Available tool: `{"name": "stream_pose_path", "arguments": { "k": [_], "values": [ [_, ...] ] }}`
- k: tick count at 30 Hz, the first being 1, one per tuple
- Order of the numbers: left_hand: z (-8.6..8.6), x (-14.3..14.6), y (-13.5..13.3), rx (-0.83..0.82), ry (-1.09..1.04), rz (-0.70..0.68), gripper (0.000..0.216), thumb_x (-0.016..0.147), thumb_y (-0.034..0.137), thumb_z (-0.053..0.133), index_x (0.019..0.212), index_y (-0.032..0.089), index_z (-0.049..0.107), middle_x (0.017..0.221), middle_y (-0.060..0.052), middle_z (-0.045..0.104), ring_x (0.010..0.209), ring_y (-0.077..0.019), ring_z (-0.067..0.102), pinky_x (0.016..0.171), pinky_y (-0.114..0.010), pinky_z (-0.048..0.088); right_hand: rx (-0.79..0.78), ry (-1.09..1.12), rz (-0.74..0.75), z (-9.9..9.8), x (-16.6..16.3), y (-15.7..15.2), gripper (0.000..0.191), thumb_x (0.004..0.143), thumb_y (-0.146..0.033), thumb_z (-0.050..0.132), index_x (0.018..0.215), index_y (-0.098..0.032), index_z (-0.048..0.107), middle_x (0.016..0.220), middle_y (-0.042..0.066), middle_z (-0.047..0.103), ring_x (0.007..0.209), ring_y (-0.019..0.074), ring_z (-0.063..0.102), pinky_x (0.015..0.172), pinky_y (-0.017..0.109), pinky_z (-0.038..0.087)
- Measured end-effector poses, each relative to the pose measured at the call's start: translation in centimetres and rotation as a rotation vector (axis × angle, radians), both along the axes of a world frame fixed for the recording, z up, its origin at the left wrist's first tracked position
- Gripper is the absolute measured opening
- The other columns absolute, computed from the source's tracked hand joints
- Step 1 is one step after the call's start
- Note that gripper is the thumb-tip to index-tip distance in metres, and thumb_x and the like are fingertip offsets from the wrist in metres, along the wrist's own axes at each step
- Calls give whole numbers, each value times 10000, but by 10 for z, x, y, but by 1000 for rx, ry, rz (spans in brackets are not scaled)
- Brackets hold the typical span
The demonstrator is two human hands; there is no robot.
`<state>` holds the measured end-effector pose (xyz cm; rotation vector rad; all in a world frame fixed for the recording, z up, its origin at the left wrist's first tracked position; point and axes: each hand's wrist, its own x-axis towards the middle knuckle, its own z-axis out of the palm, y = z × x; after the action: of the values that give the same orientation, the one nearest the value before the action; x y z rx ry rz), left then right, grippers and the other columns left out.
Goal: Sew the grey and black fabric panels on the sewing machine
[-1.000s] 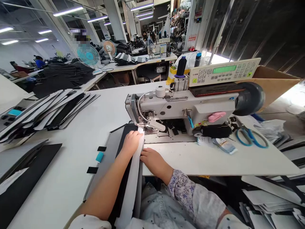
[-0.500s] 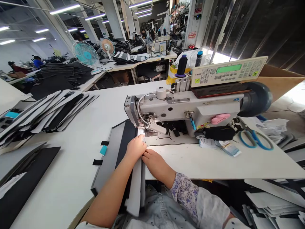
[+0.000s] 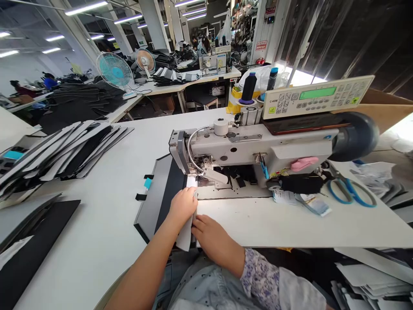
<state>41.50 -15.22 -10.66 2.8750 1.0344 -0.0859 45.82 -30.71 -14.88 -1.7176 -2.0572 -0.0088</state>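
Note:
A grey and black panel point(image 3: 158, 196) lies on the white table under the head of a sewing machine point(image 3: 245, 148). A white strip point(image 3: 187, 230) runs along the panel's right edge up to the needle. My left hand point(image 3: 182, 206) rests on the strip just before the presser foot, fingers curled down on it. My right hand point(image 3: 211, 234) lies beside it on the table edge, fingers flat against the strip's near end. A teal tab point(image 3: 148, 183) and small black tabs stick out from the panel's left side.
Stacked grey and black panels point(image 3: 61, 153) lie at the left, another black panel point(image 3: 29, 245) nearer. Blue-handled scissors point(image 3: 351, 193) and paper labels sit right of the machine, its control panel point(image 3: 318, 97) above. Fans, tables and other workers fill the background.
The panel and white strip have fed forward through the machine, so much less strip hangs off the table edge. Both hands followed it and stay just before the needle.

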Motion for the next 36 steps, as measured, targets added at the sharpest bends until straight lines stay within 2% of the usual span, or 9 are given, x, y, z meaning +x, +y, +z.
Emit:
{"name": "stream_pose_path", "arguments": {
  "k": [4, 9, 13, 19, 21, 25, 32, 36],
  "values": [
    [0, 0, 3, 28, -9, -9, 407, 829, 134, 416, 1189, 228, 580, 1124, -51, 658, 1025, -200, 599, 879, -290, 437, 14, 10, 19, -3, -9, -9, 201, 874, -123, 564, 1071, -120, 603, 1145, 102, 606, 1146, 234, 488, 1058, 374, 362],
    [2, 5, 10, 19, 19, -9, 413, 814, 133, 428, 1192, 224, 569, 1099, -53, 657, 1015, -199, 598, 857, -284, 430, -23, 9, 14, 4, -1, 9, 169, 870, -105, 561, 1036, -114, 591, 1027, 96, 619, 1010, 214, 514, 973, 367, 408],
    [11, 4, 13, -73, 64, 20, 443, 794, 134, 447, 1211, 245, 543, 1080, -46, 654, 999, -191, 599, 809, -273, 425, -22, -30, -35, 1, 8, 28, 107, 877, -89, 551, 972, -111, 594, 962, 92, 604, 896, 204, 521, 864, 362, 443],
    [23, -15, 8, -293, 51, 52, 404, 791, 163, 454, 1161, 268, 577, 967, -8, 660, 906, -167, 608, 703, -244, 417, -2, 24, -154, 0, 20, 40, 223, 835, -44, 566, 1034, -135, 612, 1012, 96, 593, 947, 226, 508, 839, 353, 452],
    [19, -22, 6, -310, 9, 48, 396, 797, 164, 459, 1159, 267, 584, 976, -7, 658, 913, -159, 607, 726, -240, 421, -6, 43, -180, 2, 24, 43, 205, 831, -43, 564, 1002, -142, 620, 1024, 104, 589, 972, 232, 501, 851, 359, 449],
    [4, -24, 5, -207, -50, 59, 367, 832, 154, 441, 1154, 246, 592, 1088, -36, 637, 961, -162, 603, 773, -250, 431, 0, 64, -200, 1, 33, 54, 191, 849, -61, 548, 1003, -147, 622, 1014, 104, 592, 971, 231, 500, 870, 370, 440],
    [-4, -3, 18, -153, -95, 83, 340, 860, 158, 426, 1129, 253, 611, 1117, -38, 622, 1000, -179, 601, 788, -264, 453, -14, 61, -261, -10, 50, 82, 187, 880, -100, 521, 1029, -136, 628, 988, 102, 603, 921, 222, 512, 879, 365, 442],
    [-11, 4, 26, -106, -153, 62, 316, 878, 171, 429, 1104, 257, 632, 1112, -35, 624, 987, -175, 605, 816, -269, 470, 16, 102, -284, -11, 54, 85, 232, 902, -118, 496, 1102, -133, 611, 1104, 124, 614, 965, 223, 529, 903, 374, 456]
  ]
}}
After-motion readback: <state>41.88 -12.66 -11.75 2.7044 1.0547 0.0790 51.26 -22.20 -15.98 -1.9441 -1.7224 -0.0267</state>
